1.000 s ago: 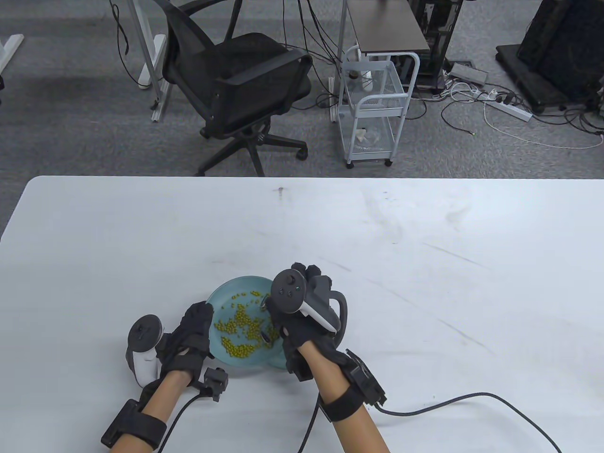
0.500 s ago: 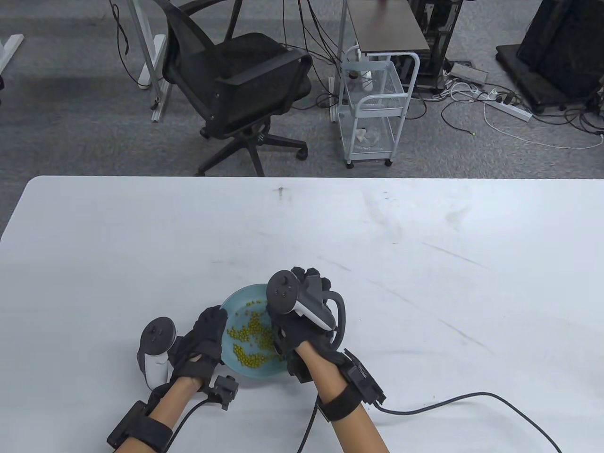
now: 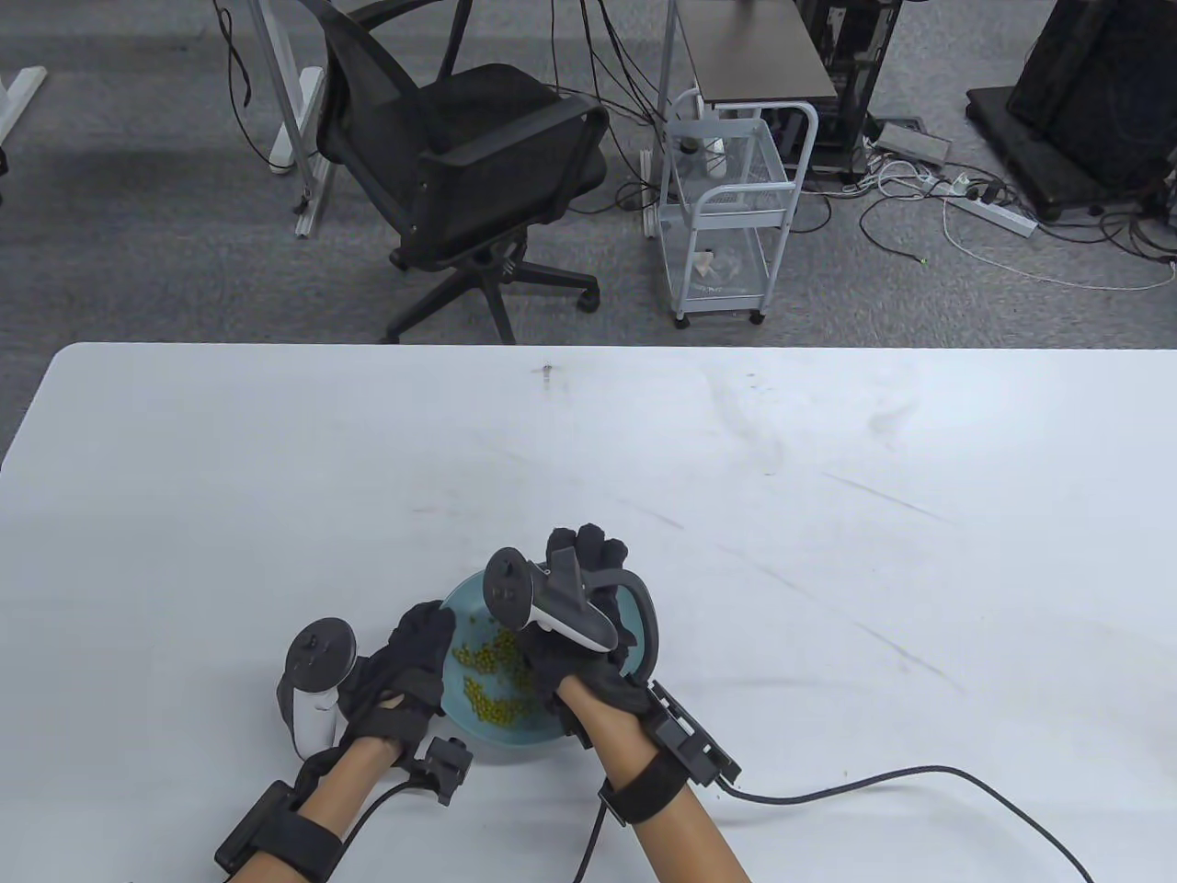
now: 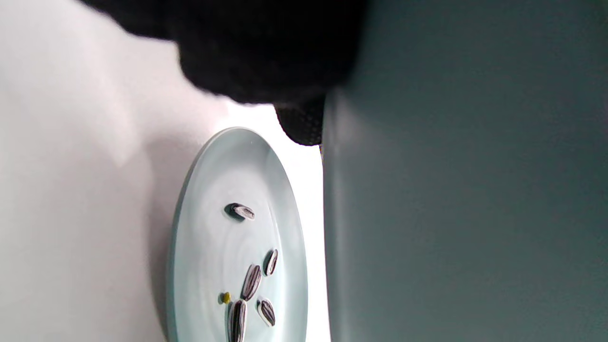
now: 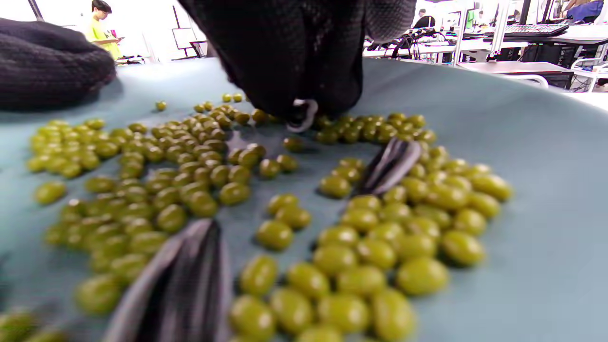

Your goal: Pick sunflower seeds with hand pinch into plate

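Observation:
A teal bowl [image 3: 462,602] of green beans [image 3: 487,681] stands near the table's front edge. My left hand [image 3: 418,644] grips its left rim; its fingers also show on the rim in the right wrist view [image 5: 47,66]. My right hand [image 3: 542,648] reaches down into the bowl. In the right wrist view its fingertips [image 5: 301,111] are pressed together among the beans on a small white-edged piece that looks like a sunflower seed. Two striped seeds [image 5: 389,166] lie loose among the beans. The left wrist view shows a pale plate [image 4: 213,190] with several seeds [image 4: 251,281] beside the bowl's wall [image 4: 465,190].
The white table [image 3: 828,515] stretches wide to the right and back. A black cable [image 3: 874,782] runs from my right wrist across the front right. One green bean [image 4: 226,298] lies on the plate. An office chair [image 3: 460,175] and a wire cart [image 3: 731,212] stand beyond the table.
The bowl and both hands have slid to the right and toward the front edge. My right hand has tipped over and dropped lower into the bowl.

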### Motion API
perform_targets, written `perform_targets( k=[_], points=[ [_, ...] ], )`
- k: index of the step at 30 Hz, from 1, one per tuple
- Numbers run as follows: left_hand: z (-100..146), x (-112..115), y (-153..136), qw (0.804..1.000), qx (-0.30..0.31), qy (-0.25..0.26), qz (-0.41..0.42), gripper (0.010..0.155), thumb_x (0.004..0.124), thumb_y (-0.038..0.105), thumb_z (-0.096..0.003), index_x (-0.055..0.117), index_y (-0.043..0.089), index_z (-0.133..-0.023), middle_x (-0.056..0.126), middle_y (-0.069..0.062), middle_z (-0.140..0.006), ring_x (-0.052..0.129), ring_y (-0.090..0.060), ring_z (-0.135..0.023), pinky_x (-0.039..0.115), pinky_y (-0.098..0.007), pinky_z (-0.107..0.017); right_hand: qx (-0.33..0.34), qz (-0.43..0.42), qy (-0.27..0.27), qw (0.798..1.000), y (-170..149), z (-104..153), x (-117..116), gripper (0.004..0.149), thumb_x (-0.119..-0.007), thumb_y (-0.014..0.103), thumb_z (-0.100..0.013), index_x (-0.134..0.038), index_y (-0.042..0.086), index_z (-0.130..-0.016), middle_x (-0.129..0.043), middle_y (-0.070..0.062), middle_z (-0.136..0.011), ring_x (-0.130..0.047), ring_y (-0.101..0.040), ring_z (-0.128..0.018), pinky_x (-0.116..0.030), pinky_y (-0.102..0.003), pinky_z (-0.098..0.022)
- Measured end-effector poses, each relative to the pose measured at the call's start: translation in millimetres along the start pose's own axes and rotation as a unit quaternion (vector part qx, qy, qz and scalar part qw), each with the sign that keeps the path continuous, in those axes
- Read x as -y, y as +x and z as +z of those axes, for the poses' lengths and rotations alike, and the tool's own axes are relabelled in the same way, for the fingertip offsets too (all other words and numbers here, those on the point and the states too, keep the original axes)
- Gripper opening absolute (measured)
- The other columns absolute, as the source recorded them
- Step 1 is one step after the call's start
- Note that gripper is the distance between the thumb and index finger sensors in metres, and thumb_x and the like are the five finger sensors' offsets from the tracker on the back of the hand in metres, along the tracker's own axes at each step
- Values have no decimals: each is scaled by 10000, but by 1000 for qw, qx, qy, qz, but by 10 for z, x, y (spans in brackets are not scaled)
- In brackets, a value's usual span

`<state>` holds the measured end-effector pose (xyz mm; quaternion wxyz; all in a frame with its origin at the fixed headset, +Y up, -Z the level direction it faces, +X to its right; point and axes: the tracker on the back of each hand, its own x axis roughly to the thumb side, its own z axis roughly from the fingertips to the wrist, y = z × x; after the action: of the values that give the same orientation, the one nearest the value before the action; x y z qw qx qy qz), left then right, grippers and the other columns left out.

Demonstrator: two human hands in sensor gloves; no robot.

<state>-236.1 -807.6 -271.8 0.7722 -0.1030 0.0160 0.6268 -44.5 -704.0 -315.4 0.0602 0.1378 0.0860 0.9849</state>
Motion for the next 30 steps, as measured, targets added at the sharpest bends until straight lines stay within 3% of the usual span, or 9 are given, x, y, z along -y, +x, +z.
perform_targets(
  k=[17,30],
  points=[
    [-5,-23,9,1000,0,4,1,453,615,440,-623,564,137,-955,913,26,-764,965,-138,-195,820,-330,-218,9,5,4,1000,42,25,-7,384,-928,237,-529,-888,-47,-784,-447,-366,-1128,-332,-684,-989,-275,-800,-653],
    [-8,-48,17,1000,5,9,-3,452,616,444,-623,567,140,-955,915,30,-763,965,-137,-195,820,-330,-218,13,-2,-7,1000,28,33,7,335,-905,195,-541,-906,-64,-754,-478,-354,-1119,-353,-672,-992,-278,-798,-654]
  ],
)
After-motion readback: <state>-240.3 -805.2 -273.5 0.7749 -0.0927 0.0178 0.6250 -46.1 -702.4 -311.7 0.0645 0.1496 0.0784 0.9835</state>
